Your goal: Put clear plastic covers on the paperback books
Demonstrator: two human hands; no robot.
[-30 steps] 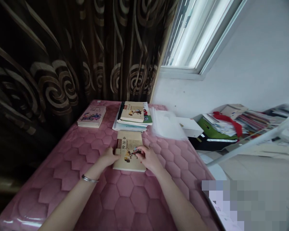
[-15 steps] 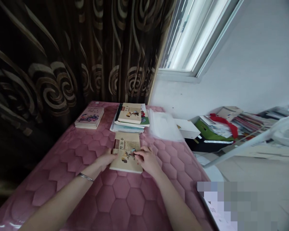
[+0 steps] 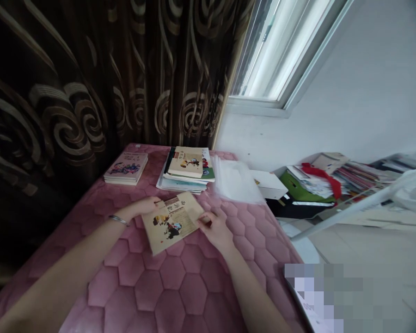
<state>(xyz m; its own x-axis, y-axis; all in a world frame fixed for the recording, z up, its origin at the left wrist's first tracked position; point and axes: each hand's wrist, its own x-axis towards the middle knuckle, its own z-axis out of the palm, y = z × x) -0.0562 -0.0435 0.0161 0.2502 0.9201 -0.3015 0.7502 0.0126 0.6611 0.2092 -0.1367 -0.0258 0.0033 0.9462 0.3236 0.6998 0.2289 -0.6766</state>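
Far left, pink book [image 3: 125,167]: lies at 10 o'clock on the table [image 3: 180,296]. Next, left hand [image 3: 142,208]: rests nearly flat, fingertips on the 10 o'clock corner of the tan book [image 3: 169,223], clasps nothing. Centre, tan book: lies askew between both hands. Then right hand [image 3: 217,227]: curls tight, pinches its 3 o'clock corner.

The head camera is looking forward and down over both forearms, facing the pink quilted surface [image 3: 180,291] and the dark curtain [image 3: 90,92] behind it. It is sitting close — the left hand [image 3: 143,206] and the right hand [image 3: 217,230] are filling the lower middle — while the far right, seemingly floor clutter [image 3: 319,185], is showing blurred.
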